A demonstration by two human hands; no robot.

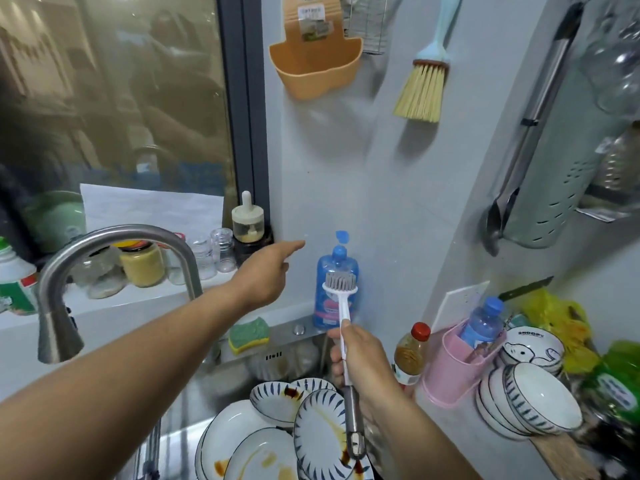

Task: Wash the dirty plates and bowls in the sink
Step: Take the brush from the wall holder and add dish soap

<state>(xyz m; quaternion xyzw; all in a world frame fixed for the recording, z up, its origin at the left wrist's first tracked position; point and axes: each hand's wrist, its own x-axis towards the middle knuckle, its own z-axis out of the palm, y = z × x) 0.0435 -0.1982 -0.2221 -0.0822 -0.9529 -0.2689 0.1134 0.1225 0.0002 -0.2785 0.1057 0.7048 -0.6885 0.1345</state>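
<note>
Dirty plates [317, 433] lie in the sink [287, 362]. Above the sink, the right hand [362, 358] grips a dish brush [344, 311]. The left hand [265, 273] is held out with its fingers straight, holding nothing.

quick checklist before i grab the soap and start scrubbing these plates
1. Brush held firmly: right hand grips the dish brush by its handle, bristles up. ok
2. Other hand free: left hand holds nothing, stretched toward the soap bottle. ok
3. Soap cap open: the blue flip cap stands up. ok
4. Soap left inside: cannot tell
5. Water running: no stream under the faucet. not ok
6. Plates reachable: stained plates lie stacked below the hands. ok
</note>
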